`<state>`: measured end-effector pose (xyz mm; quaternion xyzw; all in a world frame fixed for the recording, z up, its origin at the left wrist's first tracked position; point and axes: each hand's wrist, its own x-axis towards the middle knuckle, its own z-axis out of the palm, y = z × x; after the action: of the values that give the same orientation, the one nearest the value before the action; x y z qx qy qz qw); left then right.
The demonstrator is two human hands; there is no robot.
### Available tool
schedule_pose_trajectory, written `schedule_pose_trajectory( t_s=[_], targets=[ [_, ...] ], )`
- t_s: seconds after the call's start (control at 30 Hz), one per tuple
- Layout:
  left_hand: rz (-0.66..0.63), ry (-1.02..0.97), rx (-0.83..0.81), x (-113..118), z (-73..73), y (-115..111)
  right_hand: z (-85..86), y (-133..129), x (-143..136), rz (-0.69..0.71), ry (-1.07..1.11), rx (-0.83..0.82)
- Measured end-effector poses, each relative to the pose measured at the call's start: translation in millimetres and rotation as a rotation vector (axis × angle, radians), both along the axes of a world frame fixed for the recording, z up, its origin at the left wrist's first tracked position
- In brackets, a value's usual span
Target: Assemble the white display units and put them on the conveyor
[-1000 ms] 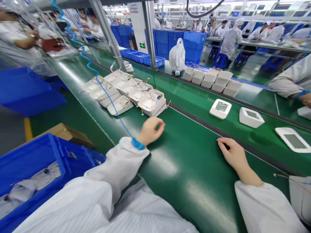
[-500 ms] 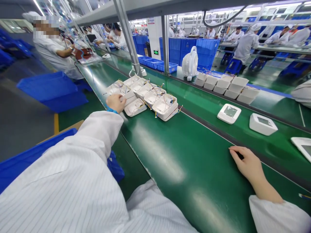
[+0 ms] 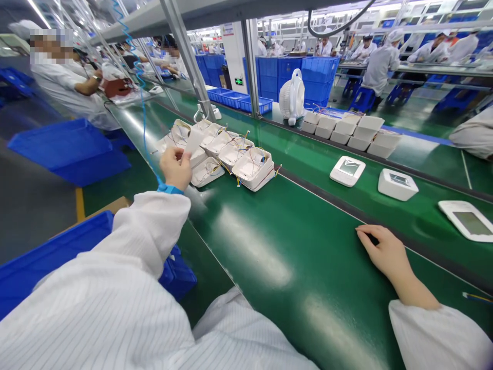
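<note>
At the near end of a group of white plastic housings with thin coloured wires [image 3: 252, 172], my left hand [image 3: 176, 167] is closed on the edge of a flat white piece [image 3: 194, 141]. The piece is tilted up; its exact kind does not show. Just right of this hand lies one wired housing [image 3: 207, 172]. A blue wrist strap [image 3: 169, 189] with a coiled cord circles my left wrist. My right hand [image 3: 383, 252] rests on the green work surface [image 3: 285, 257], thumb and fingers drawn together with nothing visible between them.
White devices with screens [image 3: 347, 171] sit on the green strip beyond the dark divider. Behind them are stacked white housings [image 3: 350, 128] and a white fan [image 3: 291, 97]. A metal post [image 3: 188, 56] rises over the bench. Blue bins [image 3: 69, 149] and a co-worker [image 3: 65, 77] are at left.
My left hand has lifted and tilted up the flat white piece from among the housings. My right hand stays resting on the surface. The whole view has shifted slightly.
</note>
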<state>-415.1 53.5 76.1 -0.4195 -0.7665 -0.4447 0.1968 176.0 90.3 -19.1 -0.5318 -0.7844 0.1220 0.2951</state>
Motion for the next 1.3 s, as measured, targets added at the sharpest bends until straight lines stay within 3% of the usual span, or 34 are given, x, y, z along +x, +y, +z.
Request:
schedule_pose_trajectory(
  t_s=[0.07, 0.1, 0.23, 0.3, 0.4, 0.5, 0.63, 0.73, 0.87, 1.1, 1.23, 1.3],
  targets=[
    [-0.105, 0.032, 0.027, 42, -2.1, -13, 1.5, 0, -1, 0.007, 0.004, 0.017],
    [-0.231, 0.079, 0.039, 68, -4.5, -19, 2.9, -1, -2, 0.014, 0.006, 0.025],
    [-0.954, 0.297, 0.029, 182, -26.0, -36, 8.2, -3, -5, 0.028, 0.032, 0.058],
    [-1.236, 0.347, -0.014, 237, -42.0, -39, 8.1, -2, -4, -0.005, 0.037, 0.085],
    [-1.463, 0.377, -0.065, 305, -64.4, -45, 4.0, 3, 5, -0.094, 0.004, 0.118],
    [-1.602, 0.407, -0.172, 345, -76.5, -52, 0.5, 16, 24, -0.204, -0.038, 0.15],
    [-1.659, 0.396, -0.251, 370, -77.3, -55, 6.5, 46, 62, -0.435, -0.155, 0.125],
    [-1.679, 0.328, -0.296, 379, -74.8, -52, 14.4, 69, 89, -0.581, -0.31, -0.068],
    [-1.693, 0.244, -0.323, 377, -73.1, -47, 17.6, 85, 106, -0.628, -0.404, -0.307],
    [-1.736, -0.032, -0.315, 364, -67.2, -41, 23.8, 64, 97, -0.788, -0.444, -0.217],
    [-1.627, -0.224, -0.191, 366, -65.5, -40, 26.9, 56, 97, -0.752, -0.44, -0.08],
    [-1.581, -0.29, -0.152, 367, -66.2, -39, 26.6, 58, 98, -0.748, -0.412, -0.111]
  ],
)
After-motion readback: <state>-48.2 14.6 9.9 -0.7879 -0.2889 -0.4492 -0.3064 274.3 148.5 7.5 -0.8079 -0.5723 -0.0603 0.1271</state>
